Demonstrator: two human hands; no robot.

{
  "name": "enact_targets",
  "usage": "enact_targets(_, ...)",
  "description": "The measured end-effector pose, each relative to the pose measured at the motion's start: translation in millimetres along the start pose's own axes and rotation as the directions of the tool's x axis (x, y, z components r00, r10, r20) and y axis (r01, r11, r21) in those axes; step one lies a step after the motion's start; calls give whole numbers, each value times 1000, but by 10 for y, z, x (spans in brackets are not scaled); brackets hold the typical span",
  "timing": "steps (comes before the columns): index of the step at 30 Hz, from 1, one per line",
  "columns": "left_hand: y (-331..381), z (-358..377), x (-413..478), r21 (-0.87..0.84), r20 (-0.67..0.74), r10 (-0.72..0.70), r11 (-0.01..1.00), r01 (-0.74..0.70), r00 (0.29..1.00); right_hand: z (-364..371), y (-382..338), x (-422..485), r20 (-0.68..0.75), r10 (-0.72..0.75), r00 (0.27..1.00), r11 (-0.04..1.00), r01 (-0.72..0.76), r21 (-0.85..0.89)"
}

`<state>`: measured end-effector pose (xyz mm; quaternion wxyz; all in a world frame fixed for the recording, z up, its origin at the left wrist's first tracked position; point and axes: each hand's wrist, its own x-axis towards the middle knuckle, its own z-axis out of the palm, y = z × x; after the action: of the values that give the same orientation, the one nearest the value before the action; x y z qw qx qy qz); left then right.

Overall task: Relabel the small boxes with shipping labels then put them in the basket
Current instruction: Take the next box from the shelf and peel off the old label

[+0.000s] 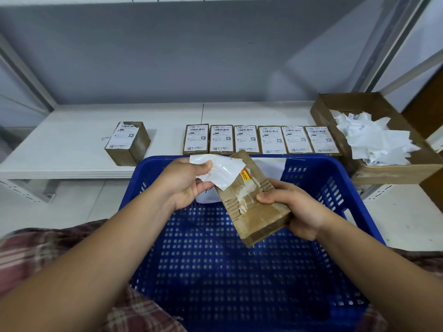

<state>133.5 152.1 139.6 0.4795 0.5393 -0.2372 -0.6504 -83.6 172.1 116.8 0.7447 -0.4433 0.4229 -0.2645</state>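
The person is holding a small cardboard box (254, 216) above the blue plastic basket (311, 161). The right hand (294, 207) is gripping the box's near right end, and the left hand (184, 183) is pinching a curled white label (220, 172) that is lifting from the box's top face. Torn white residue is showing beneath it, so this is probably the stripping of the old label. The next move likely calls for pulling the label free while the right hand is bracing the box, then pressing a fresh one flat.

The basket is holding only a white sheet (208, 197) at its far end, partly hidden. On the far right, a cardboard tray (395, 173) is holding crumpled label scraps (376, 137). Six labelled boxes (261, 140) are lying in a row on the white shelf (72, 149), with another labelled box (128, 142) sitting apart at the left.
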Motion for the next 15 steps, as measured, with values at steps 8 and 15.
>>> enact_targets(8,-2,-11,2,-122,-53,-2,993,-4,999,-56,15,36,-2,5,1000,1000,-5,28)
enact_targets(15,-7,-62,33,-134,-123,-10,991,-6,992,-76,70,59,-8,48,999,998,-48,46)
